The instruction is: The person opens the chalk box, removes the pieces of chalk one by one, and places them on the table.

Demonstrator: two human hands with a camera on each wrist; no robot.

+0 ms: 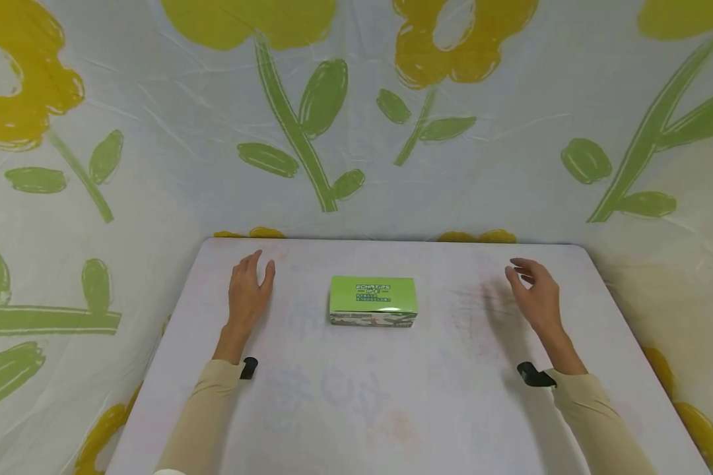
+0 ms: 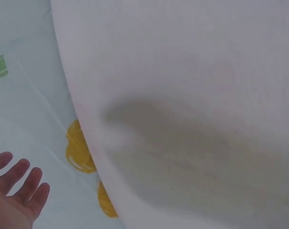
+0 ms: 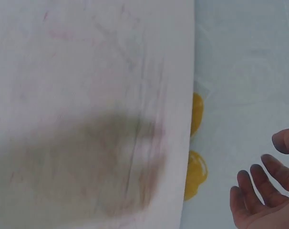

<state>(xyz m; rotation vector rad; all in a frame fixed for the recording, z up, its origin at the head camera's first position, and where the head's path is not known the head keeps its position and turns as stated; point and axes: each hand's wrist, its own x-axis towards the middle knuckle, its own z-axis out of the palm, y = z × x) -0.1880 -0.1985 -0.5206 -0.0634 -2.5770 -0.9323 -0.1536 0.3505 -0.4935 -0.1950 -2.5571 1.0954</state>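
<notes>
A small green box [image 1: 373,295] with a patterned front side rests on the white table in the head view, between the two hands and apart from both. To its left, my left hand [image 1: 250,290] is held above the table, fingers relaxed and nothing in them. On the other side my right hand [image 1: 536,295] hovers over the tabletop with loosely bent fingers, also holding nothing. In the left wrist view the left hand's fingers [image 2: 26,188] are spread. The right wrist view shows the right hand [image 3: 266,191] with its fingers apart. Neither wrist view contains the box.
The white table [image 1: 309,422] has rounded far corners and faint stains and marks. A flower-printed cloth [image 1: 487,178] hangs behind it and along both sides. Dark bands with a small device [image 1: 535,375] sit at the wrists, beside beige sleeves [image 1: 594,415].
</notes>
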